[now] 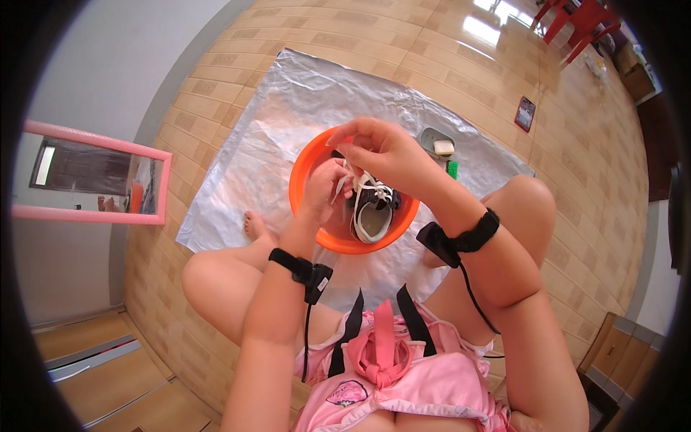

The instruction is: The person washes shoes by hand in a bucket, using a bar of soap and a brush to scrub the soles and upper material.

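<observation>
An orange plastic basin (352, 247) stands on a silver sheet (264, 162) between my legs. In it lies a black and white lace-up sneaker (372, 218), its opening towards me. At the basin's left side, my left hand (326, 186) is closed on a white shoelace (340, 189) whose end hangs from the fingers. My right hand (378, 151) is raised over the far part of the shoe, thumb and forefinger pinched together by a pale strand, seemingly the lace. The toe of the sneaker is hidden behind the hands.
Right of the basin, a grey soap dish (430, 139) holds a pale bar of soap (444, 148), with a green brush (452, 169) beside it. A phone (524, 114) lies on the tiled floor. A pink-framed mirror (167, 189) is at left, red plastic chairs (583, 24) at far right.
</observation>
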